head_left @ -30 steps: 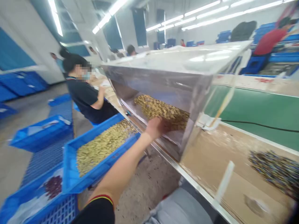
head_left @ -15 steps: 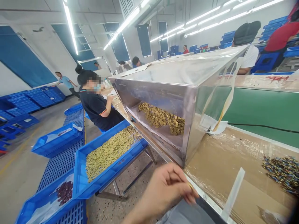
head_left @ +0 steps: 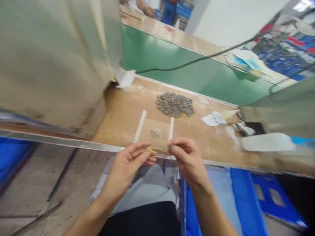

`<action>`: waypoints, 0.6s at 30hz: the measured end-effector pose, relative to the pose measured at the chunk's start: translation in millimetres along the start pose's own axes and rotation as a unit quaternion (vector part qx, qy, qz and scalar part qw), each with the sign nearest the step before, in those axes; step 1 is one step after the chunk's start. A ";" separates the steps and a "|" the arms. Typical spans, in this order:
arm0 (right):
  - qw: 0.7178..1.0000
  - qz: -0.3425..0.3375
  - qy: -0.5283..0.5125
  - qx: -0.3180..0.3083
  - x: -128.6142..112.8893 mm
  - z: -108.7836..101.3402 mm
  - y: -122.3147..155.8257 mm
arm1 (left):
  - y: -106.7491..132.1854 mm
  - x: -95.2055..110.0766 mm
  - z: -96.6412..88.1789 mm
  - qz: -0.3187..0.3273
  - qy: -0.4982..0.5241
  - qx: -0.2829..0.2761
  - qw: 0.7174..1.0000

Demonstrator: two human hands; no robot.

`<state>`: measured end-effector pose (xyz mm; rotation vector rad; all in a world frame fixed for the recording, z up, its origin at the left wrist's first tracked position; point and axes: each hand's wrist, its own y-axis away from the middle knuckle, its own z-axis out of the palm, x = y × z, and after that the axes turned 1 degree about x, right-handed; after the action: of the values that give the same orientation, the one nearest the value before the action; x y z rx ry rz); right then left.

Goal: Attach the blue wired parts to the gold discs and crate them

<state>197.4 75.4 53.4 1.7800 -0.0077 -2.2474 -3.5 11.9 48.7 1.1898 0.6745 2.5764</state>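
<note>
My left hand (head_left: 131, 160) is closed in a pinch on a small round gold piece (head_left: 149, 150), which looks like a disc. Just to its right, my right hand (head_left: 188, 155) pinches a small dark, bluish piece (head_left: 170, 147), too blurred to name. Both hands hover at the table's front edge, with a gap between their fingertips. Behind them on the brown tabletop (head_left: 118, 121) lies a pile of small dark and coloured ring-like pieces (head_left: 175, 105). A little clear, shiny thing (head_left: 155, 133) sits between two white strips (head_left: 140, 126) just beyond my fingers.
A large metal box (head_left: 54, 65) stands at left. White paper scraps (head_left: 213, 118) and a pale bottle-like object (head_left: 268, 142) lie to the right. A black cable (head_left: 187, 64) crosses the green panel (head_left: 152, 49). Blue bins (head_left: 246, 200) are below the table on the right.
The view has swung right and down, from the gold discs in the metal box to the tabletop. My right hand has come into view; my left still holds the gold piece.
</note>
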 end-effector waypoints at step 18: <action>0.989 0.126 -0.057 -0.055 8.9 0.8 4.0 | 6.2 -5.8 8.1 0.011 -0.052 -0.002 0.999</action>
<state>195.6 69.5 45.8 1.5018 -0.1227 -2.1201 6.4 6.9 52.6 1.3263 0.6357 2.5129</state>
